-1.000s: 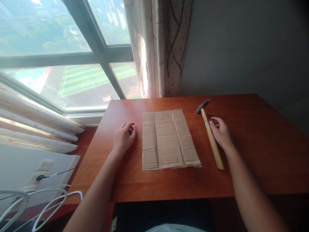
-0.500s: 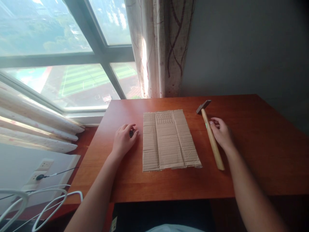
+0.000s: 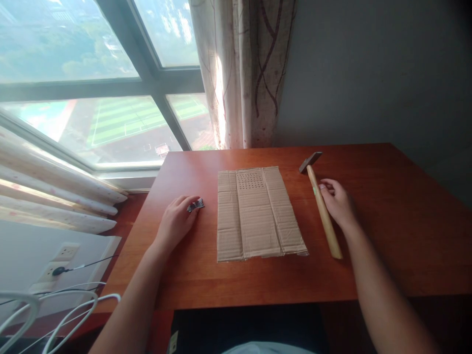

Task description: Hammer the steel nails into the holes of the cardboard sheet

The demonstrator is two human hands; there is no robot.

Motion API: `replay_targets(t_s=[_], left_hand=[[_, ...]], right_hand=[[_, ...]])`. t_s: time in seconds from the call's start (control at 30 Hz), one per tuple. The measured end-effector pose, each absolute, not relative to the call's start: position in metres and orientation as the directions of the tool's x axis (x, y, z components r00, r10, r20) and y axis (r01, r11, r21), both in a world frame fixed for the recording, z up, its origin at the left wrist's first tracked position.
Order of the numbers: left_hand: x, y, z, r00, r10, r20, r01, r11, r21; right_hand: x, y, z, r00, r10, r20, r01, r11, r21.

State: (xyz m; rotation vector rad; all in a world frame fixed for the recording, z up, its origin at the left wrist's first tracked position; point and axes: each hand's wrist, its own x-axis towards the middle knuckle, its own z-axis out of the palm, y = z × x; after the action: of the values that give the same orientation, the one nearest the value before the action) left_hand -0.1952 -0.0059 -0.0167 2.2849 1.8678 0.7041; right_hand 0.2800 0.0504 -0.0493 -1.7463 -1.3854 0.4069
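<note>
A flat sheet of cardboard (image 3: 258, 216) lies in the middle of the wooden table (image 3: 387, 236), with a grid of small holes (image 3: 250, 181) near its far edge. My left hand (image 3: 174, 222) rests flat on the table to the left of the sheet, fingers stretched out. Its fingertips touch a small bundle of dark nails (image 3: 195, 204). To the right of the cardboard lies a hammer (image 3: 323, 212) with a wooden handle, its dark head pointing away from me. My right hand (image 3: 338, 202) rests just right of the handle, fingers loosely bent and fingertips against the wood, not wrapped round it.
A window (image 3: 110, 98) and a patterned curtain (image 3: 247, 73) stand behind the table, with a grey wall at the right. At the lower left are a wall socket (image 3: 61, 260) with a plug and white cables (image 3: 66, 314). The table's left edge runs close to my left arm.
My left hand has drawn back to the left and uncurled, so the bundle of nails now shows at its fingertips. My right hand and the hammer have not moved.
</note>
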Motion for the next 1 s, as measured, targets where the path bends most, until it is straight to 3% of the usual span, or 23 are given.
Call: replay_targets(t_s=[0.33, 0.57, 1.0], left_hand=[[-0.192, -0.001, -0.020, 0.137, 0.946, 0.295, 0.898, -0.245, 0.366], [-0.189, -0.005, -0.015, 0.136, 0.940, 0.313, 0.927, -0.233, 0.296], [-0.183, -0.011, 0.002, 0.222, 0.937, 0.271, 0.975, -0.215, -0.054]], right_hand=[[0.283, 0.051, -0.054, 0.324, 0.916, 0.237, 0.635, -0.024, -0.772], [0.282, 0.052, -0.052, 0.325, 0.913, 0.245, 0.632, -0.017, -0.775], [0.279, 0.051, -0.047, 0.334, 0.911, 0.243, 0.630, -0.024, -0.776]])
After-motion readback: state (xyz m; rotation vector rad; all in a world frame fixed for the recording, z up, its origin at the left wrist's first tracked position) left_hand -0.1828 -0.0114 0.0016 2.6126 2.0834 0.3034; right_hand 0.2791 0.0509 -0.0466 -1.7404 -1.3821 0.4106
